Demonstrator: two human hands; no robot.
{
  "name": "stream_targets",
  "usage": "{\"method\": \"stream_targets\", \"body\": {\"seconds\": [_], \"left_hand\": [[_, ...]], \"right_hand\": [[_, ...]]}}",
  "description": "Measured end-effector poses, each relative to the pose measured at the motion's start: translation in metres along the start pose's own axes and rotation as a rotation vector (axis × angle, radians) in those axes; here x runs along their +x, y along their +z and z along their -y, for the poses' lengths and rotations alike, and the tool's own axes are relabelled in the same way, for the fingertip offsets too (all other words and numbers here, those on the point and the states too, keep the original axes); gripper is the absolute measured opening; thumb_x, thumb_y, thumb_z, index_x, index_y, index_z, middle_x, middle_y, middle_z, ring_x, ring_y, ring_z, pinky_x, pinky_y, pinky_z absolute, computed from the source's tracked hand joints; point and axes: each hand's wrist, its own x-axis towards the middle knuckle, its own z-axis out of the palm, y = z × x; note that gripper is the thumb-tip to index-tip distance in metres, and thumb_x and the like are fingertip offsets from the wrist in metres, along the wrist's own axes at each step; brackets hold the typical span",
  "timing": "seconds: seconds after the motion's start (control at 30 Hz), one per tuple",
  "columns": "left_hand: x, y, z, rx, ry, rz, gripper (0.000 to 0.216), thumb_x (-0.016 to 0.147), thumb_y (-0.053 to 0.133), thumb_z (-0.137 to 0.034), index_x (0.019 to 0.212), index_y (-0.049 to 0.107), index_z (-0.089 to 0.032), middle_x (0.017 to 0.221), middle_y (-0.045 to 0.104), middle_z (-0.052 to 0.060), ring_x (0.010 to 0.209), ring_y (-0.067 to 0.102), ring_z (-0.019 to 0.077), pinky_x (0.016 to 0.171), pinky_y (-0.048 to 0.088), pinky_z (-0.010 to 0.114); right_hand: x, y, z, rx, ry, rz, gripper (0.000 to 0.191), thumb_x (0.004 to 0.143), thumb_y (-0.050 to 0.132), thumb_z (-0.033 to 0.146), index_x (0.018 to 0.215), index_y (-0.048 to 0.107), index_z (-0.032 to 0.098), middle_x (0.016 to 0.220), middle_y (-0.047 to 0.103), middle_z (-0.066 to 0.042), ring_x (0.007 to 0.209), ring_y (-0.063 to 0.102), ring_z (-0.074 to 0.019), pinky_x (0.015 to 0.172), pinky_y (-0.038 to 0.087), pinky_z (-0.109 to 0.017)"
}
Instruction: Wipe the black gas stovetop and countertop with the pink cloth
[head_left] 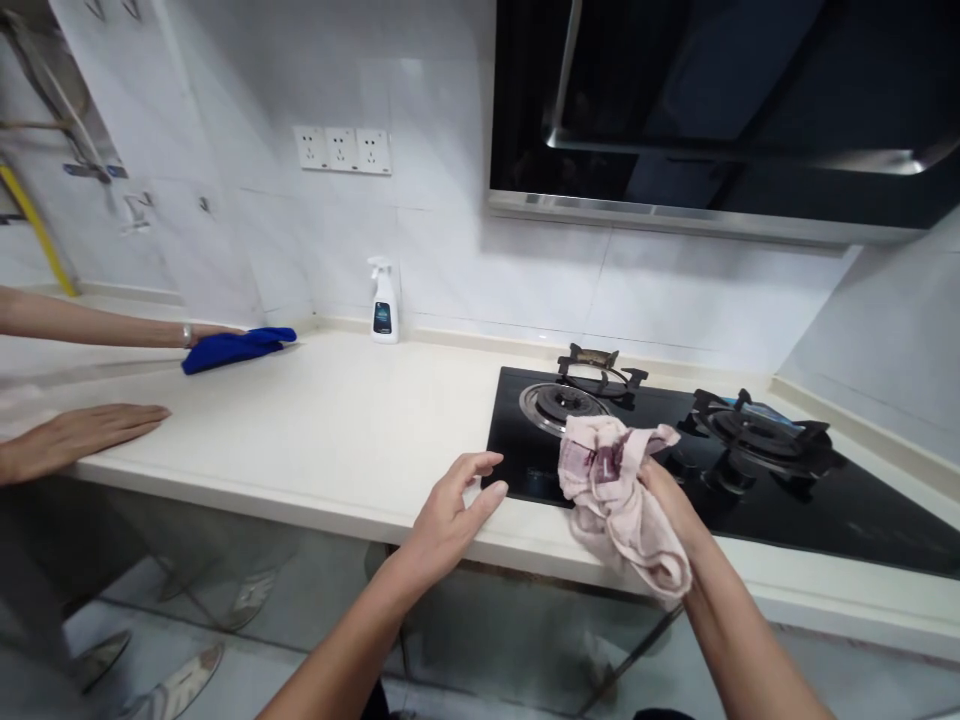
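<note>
Two people share this counter: at far left, a co-worker's hand [214, 335] presses a blue microfibre cloth [240, 350] onto the cream countertop [322, 430], their other hand [90, 435] lying flat and spread. A white spray bottle [384, 305] stands by the tiled wall. The person's left hand [446, 525] hovers open, fingers loosely curved, just beside the black glass gas hob [862, 520]; the right hand [664, 495] bunches a pink rag [615, 500] above its front edge. A loose fold could snag on the steel burner [562, 405], and a wide sweep of the blue cloth could topple the bottle

Right hand [664, 495] probably half-hidden by pink cloth [619, 500]
</note>
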Motion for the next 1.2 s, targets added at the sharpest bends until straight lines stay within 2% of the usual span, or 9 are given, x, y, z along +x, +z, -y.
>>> {"method": "stream_targets", "body": {"seconds": [0.13, 0.23, 0.43, 0.53, 0.63, 0.8, 0.93, 1.07, 1.2], "left_hand": [[0.005, 0.011, -0.005, 0.045, 0.050, 0.026, 0.036, 0.100, 0.055, -0.045, 0.130, 0.062, -0.025, 0.138, 0.060, 0.009, 0.127, 0.057, 0.0255, 0.108, 0.047, 0.041], [0.017, 0.031, -0.016, 0.127, 0.115, 0.078, 0.044, 0.096, 0.062, -0.045, 0.135, 0.061, -0.026, 0.152, 0.049, 0.011, 0.143, 0.045, 0.0295, 0.119, 0.037, 0.047], [0.050, 0.117, -0.035, 0.415, 0.198, 0.392, 0.081, 0.080, 0.074, -0.061, 0.151, 0.048, -0.032, 0.170, 0.019, 0.015, 0.155, 0.011, 0.0474, 0.118, 0.014, 0.072], [0.059, 0.153, -0.035, 0.499, 0.235, 0.451, 0.090, 0.075, 0.071, -0.072, 0.153, 0.043, -0.037, 0.165, 0.027, 0.014, 0.151, 0.016, 0.0509, 0.113, 0.014, 0.077], [0.058, 0.165, -0.031, 0.563, 0.271, 0.444, 0.080, 0.075, 0.067, -0.075, 0.145, 0.051, -0.041, 0.147, 0.045, 0.013, 0.140, 0.033, 0.0472, 0.108, 0.025, 0.072], [0.052, 0.157, -0.024, 0.593, 0.282, 0.407, 0.057, 0.079, 0.065, -0.066, 0.127, 0.067, -0.036, 0.125, 0.054, 0.011, 0.125, 0.044, 0.0358, 0.104, 0.036, 0.059], [0.052, 0.135, -0.017, 0.616, 0.267, 0.380, 0.050, 0.080, 0.068, -0.060, 0.123, 0.070, -0.035, 0.124, 0.055, 0.010, 0.124, 0.045, 0.0340, 0.102, 0.038, 0.057], [0.048, 0.089, -0.003, 0.631, 0.226, 0.327, 0.047, 0.078, 0.072, -0.049, 0.122, 0.071, -0.033, 0.126, 0.057, 0.010, 0.126, 0.046, 0.0353, 0.102, 0.039, 0.055], [0.035, 0.024, 0.017, 0.636, 0.139, 0.266, 0.050, 0.073, 0.076, -0.034, 0.123, 0.072, -0.034, 0.136, 0.055, 0.009, 0.130, 0.046, 0.0366, 0.107, 0.039, 0.054]], "right_hand": [[-0.002, -0.031, -0.034, -0.385, -0.062, 0.005, 0.052, 0.078, 0.052, 0.065, 0.095, 0.072, 0.020, 0.120, 0.067, -0.013, 0.116, 0.059, -0.0338, 0.106, 0.044, -0.048], [-0.006, -0.039, -0.053, -0.554, -0.073, 0.008, 0.056, 0.081, 0.044, 0.065, 0.100, 0.073, 0.021, 0.123, 0.066, -0.015, 0.121, 0.055, -0.0357, 0.106, 0.043, -0.054], [-0.012, -0.039, -0.070, -0.677, -0.162, 0.030, 0.051, 0.088, 0.039, 0.061, 0.098, 0.073, 0.024, 0.113, 0.068, -0.013, 0.110, 0.058, -0.0355, 0.098, 0.047, -0.057], [-0.016, -0.056, -0.075, -0.628, -0.248, 0.006, 0.053, 0.089, 0.040, 0.066, 0.092, 0.071, 0.023, 0.108, 0.068, -0.013, 0.111, 0.058, -0.0353, 0.103, 0.045, -0.056], [-0.024, -0.078, -0.075, -0.550, -0.277, -0.114, 0.055, 0.087, 0.052, 0.067, 0.116, 0.068, 0.022, 0.125, 0.063, -0.012, 0.121, 0.056, -0.0334, 0.107, 0.044, -0.051], [-0.033, -0.091, -0.067, -0.453, -0.131, -0.148, 0.055, 0.091, 0.053, 0.063, 0.131, 0.062, 0.028, 0.137, 0.057, -0.006, 0.123, 0.058, -0.0274, 0.106, 0.046, -0.041], [-0.035, -0.087, -0.065, -0.573, -0.207, -0.057, 0.050, 0.091, 0.054, 0.064, 0.124, 0.066, 0.028, 0.133, 0.058, -0.007, 0.128, 0.054, -0.0278, 0.105, 0.046, -0.041], [-0.037, -0.086, -0.066, -0.593, -0.216, -0.063, 0.048, 0.093, 0.052, 0.062, 0.126, 0.065, 0.030, 0.134, 0.058, -0.008, 0.126, 0.056, -0.0279, 0.092, 0.051, -0.039], [-0.039, -0.083, -0.065, -0.613, -0.227, -0.067, 0.050, 0.091, 0.054, 0.065, 0.124, 0.067, 0.030, 0.132, 0.058, -0.009, 0.126, 0.055, -0.0299, 0.078, 0.053, -0.037]]}}
